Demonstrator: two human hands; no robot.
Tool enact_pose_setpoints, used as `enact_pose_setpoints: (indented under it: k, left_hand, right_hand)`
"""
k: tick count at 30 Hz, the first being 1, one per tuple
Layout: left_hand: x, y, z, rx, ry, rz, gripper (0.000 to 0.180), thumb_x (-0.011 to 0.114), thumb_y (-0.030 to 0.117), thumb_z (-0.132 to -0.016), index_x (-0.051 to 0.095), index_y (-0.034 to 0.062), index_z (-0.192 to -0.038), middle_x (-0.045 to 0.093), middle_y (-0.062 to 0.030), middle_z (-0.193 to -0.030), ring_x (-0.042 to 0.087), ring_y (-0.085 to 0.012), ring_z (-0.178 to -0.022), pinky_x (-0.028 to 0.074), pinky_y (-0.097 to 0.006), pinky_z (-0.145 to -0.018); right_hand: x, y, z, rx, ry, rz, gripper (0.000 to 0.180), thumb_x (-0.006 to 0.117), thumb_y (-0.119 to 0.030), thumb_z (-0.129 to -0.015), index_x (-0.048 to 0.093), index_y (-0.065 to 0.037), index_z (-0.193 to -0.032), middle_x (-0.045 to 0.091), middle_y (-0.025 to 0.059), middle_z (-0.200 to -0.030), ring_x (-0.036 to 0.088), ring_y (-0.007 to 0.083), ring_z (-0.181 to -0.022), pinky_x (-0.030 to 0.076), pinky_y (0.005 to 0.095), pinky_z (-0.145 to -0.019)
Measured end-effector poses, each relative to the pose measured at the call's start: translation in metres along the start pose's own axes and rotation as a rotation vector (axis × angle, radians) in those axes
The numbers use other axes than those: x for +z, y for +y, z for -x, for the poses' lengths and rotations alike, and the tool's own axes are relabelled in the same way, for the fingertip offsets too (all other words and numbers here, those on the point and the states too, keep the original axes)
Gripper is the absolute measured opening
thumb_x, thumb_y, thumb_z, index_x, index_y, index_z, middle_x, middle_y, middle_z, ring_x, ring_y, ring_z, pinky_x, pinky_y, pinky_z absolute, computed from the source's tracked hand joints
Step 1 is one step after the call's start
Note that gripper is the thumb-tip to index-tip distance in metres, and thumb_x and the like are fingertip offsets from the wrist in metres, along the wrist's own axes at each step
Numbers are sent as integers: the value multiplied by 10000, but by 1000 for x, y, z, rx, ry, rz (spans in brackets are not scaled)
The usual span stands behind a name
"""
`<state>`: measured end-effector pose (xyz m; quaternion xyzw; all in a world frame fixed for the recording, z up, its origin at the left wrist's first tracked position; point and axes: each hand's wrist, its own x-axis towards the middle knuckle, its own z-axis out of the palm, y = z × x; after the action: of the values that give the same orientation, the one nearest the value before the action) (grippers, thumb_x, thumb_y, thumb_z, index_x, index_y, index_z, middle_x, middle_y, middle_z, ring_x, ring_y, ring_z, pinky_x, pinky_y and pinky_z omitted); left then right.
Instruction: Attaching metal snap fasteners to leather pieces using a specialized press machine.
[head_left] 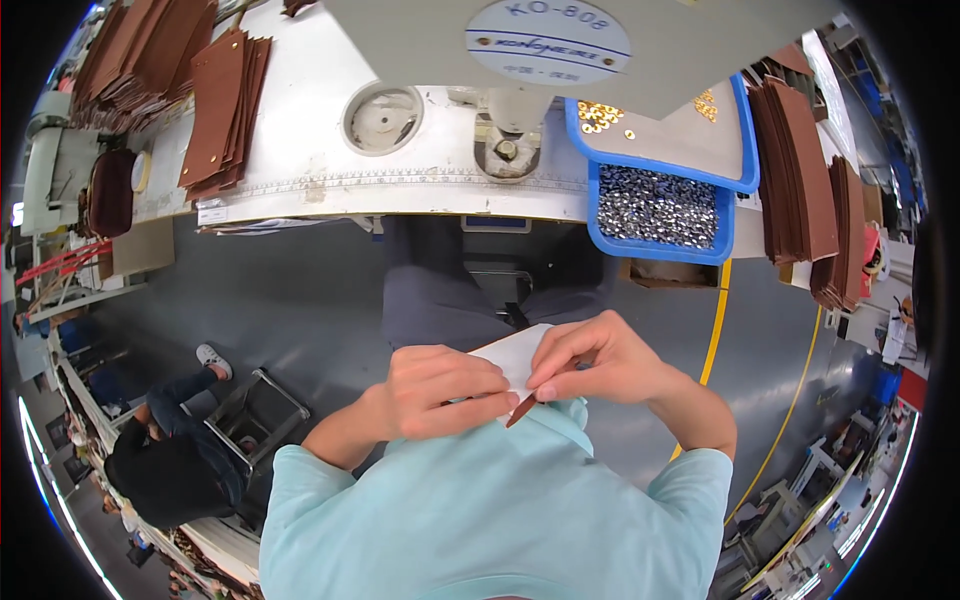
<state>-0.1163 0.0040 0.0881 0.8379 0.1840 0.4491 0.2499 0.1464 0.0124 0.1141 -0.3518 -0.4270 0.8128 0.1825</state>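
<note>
Close to my chest, above my lap, both hands hold one flat leather piece point(513, 354). Its white side faces up, and brown shows at its lower tip and along its far edge. My left hand point(447, 390) is closed on the left part of the piece, with thumb and fingers pressed together. From the right, my right hand point(603, 362) pinches its edge between thumb and fingertips, close to the left hand's fingertips. Fingers cover much of the piece, so its full shape is hidden.
Ahead stands a grey machine point(420, 45) over a white worktable point(300, 165). Blue trays hold gold rings point(600, 117) and shiny silver studs point(655, 210). Brown leather pieces lie stacked left point(228, 110) and right point(795, 170). Someone in black point(165, 470) sits behind left.
</note>
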Motion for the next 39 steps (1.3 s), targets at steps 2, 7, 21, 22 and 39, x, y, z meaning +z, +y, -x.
enact_pose_setpoints:
  k: [2, 7, 21, 22, 39]
  left_hand:
    - [-1, 2, -3, 3, -4, -16, 207, 786, 61, -682, 764, 85, -887, 723, -19, -871, 712, -156, -751, 508, -239, -565]
    - [1, 0, 1, 47, -27, -28, 191, 777, 59, -672, 742, 66, -859, 722, -30, -863, 715, -179, -761, 534, -253, -596]
    - [0, -3, 0, 105, -14, -103, 143, 787, 71, -683, 735, 71, -816, 714, -34, -799, 727, -207, -747, 546, -258, -612]
    - [1, -3, 0, 113, -8, -113, 143, 784, 68, -681, 735, 71, -815, 714, -35, -798, 727, -208, -745, 550, -261, -614]
    - [-3, -3, 2, -33, -81, -72, 174, 761, 45, -665, 724, 70, -833, 727, -47, -850, 715, -194, -732, 562, -280, -601]
  right_hand:
    - [7, 5, -4, 35, -37, -95, 116, 795, -31, -892, 801, -9, -1006, 749, 58, -1016, 681, 109, -888, 534, 259, -801]
    - [12, 15, -10, 123, -96, -264, 114, 801, -43, -887, 800, 5, -990, 761, 48, -947, 677, 102, -858, 521, 244, -800]
    - [8, 11, -20, 292, -40, -301, 137, 804, 33, -840, 789, 31, -977, 773, 94, -927, 706, 137, -858, 544, 262, -831]
    - [8, 11, -21, 292, -41, -303, 137, 804, 33, -840, 789, 31, -977, 773, 94, -927, 706, 137, -858, 544, 262, -831]
    - [35, 27, -11, -255, 251, 417, 120, 722, -88, -927, 796, -64, -1018, 726, 91, -940, 718, 251, -832, 577, 330, -788]
